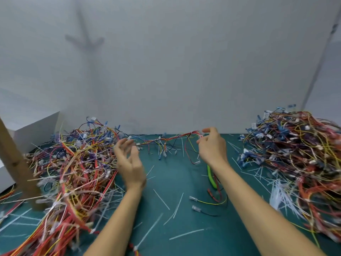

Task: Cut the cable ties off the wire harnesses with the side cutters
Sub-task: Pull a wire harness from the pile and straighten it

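Observed wire harness [166,139] strung above the bench's [166,182] far edge. Noted right hand [212,146] pinching one end; could not tell left hand's [129,163] grip (blurred, fingers curled at other end). Found green-handled side cutters [210,174] lying under right wrist.

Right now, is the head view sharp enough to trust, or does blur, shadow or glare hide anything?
Head view: the left hand smears with motion blur at the fingers, so its grip on the multicoloured wire harness is unclear; the right hand pinching it is sharper. Same view: the tangled left wire pile blurs low down; a grey shadow lies on the white back wall; no glare.
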